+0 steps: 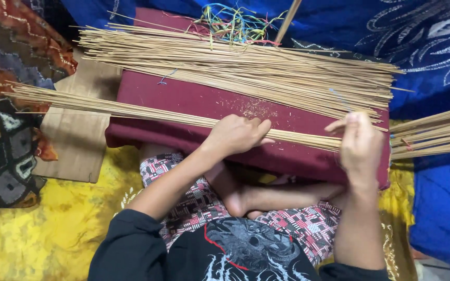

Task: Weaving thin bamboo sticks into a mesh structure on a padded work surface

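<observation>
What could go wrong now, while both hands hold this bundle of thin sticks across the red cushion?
1. The bundle juts far past the left hand unsupported, so its sticks may sag, fan out or slip loose.
2. The loose pile lies just behind; moving the bundle might drag sticks from it or mix them.
3. Thin ends near the right hand might give splinters.

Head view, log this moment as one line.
left hand: grips stick bundle | right hand: grips same bundle | under: maroon cushion
</observation>
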